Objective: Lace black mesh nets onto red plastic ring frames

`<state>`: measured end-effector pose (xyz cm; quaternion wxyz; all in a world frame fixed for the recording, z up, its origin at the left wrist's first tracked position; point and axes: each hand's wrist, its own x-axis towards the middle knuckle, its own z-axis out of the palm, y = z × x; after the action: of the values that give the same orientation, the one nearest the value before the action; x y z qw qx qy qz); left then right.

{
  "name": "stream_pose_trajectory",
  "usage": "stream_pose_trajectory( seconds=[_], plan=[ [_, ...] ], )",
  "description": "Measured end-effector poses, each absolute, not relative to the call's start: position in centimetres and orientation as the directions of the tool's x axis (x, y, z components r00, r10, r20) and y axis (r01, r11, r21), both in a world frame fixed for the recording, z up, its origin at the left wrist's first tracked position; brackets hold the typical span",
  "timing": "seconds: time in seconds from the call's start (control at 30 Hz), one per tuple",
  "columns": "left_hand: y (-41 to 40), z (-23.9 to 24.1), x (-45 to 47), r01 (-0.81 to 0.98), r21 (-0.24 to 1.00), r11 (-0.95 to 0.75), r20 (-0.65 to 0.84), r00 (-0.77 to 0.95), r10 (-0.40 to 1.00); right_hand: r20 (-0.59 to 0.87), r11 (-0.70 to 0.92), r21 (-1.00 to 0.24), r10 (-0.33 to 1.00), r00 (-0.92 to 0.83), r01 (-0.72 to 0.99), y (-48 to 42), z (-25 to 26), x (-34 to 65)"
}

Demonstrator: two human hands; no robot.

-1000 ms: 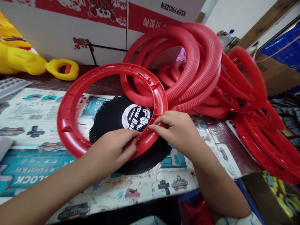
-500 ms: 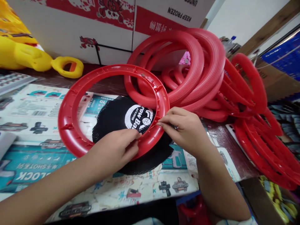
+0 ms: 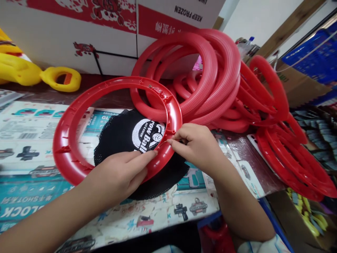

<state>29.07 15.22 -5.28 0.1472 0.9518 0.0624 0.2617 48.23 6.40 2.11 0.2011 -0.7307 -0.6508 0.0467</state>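
Since half a second ago my left hand has flattened over the near rim while the right hand pinches lower along it. Both press the red ring, lying tilted on the printed sheets; it looks stiff, light, best gripped at the rim. Beneath, the black mesh disc seems limp, catching easily on the ring's pegs.

Both hands meet at the red ring's five o'clock edge: left hand pressing the rim, right hand pinching black mesh there. Spare red rings pile at two o'clock on the counter.
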Motion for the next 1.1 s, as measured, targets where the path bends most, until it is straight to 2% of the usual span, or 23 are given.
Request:
stream_pose_trajectory(
  seconds=[0.27, 0.57, 0.73, 0.87, 1.0, 1.1],
  plan=[
    [15.0, -4.9, 29.2, 0.045, 0.273, -0.961, 0.499, 0.847, 0.181, 0.241, -0.004, -0.324, 0.967, 0.087, 0.946, 6.4, 2.0, 48.3],
    [14.7, -4.9, 29.0, 0.037, 0.236, -0.971, 0.505, 0.849, 0.155, 0.156, -0.111, -0.365, 0.971, 0.179, 0.924, 6.4, 2.0, 47.6],
    [14.2, -4.9, 29.1, 0.049, 0.16, -0.986, 0.486, 0.865, 0.122, 0.238, 0.066, -0.343, 0.971, 0.019, 0.937, 5.9, 3.0, 48.5],
    [14.1, -4.8, 29.0, 0.06, 0.162, -0.985, 0.446, 0.886, 0.127, 0.318, 0.184, -0.224, 0.942, -0.106, 0.957, 5.7, 3.2, 48.9],
    [14.0, -4.8, 28.9, 0.057, 0.172, -0.983, 0.433, 0.892, 0.128, 0.455, 0.203, -0.105, 0.88, -0.135, 0.973, 6.2, 2.4, 48.9],
    [13.9, -4.7, 29.0, 0.043, 0.153, -0.987, 0.475, 0.873, 0.112, 0.462, 0.179, -0.137, 0.882, -0.097, 0.974, 6.7, 1.7, 49.2]
  ],
)
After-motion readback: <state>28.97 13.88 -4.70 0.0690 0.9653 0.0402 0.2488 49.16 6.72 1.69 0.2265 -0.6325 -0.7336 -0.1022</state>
